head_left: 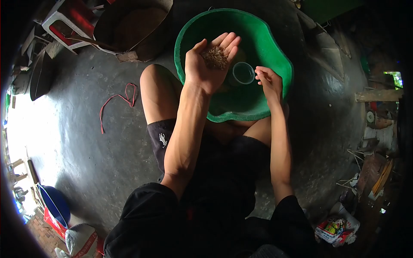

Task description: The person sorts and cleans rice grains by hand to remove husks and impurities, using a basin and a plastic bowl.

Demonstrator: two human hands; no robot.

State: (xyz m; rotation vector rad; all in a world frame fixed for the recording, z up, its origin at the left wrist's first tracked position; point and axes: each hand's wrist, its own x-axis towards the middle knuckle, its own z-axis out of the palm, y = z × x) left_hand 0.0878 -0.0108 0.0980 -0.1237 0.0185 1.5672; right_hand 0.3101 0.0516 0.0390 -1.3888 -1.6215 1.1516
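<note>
My left hand (pixel 204 71) is held palm up over the green basin (pixel 275 71), its fingers slightly cupped around a small heap of brown grain (pixel 215 58). Right of it, a clear round cup (pixel 243 73) shows its rim inside the basin. My right hand (pixel 270 84) hovers over the basin's right side, fingertips drawn together just beside the cup's rim. What those fingertips hold, if anything, is too small to make out. The basin rests at my lap, between my bent knees.
A red cord (pixel 124 99) lies on the dark floor to the left. A large round pan (pixel 137 26) stands at upper left beside a red and white stool (pixel 69 21). A blue basin (pixel 56 204) sits at lower left, and a bag of packets (pixel 335 228) at lower right.
</note>
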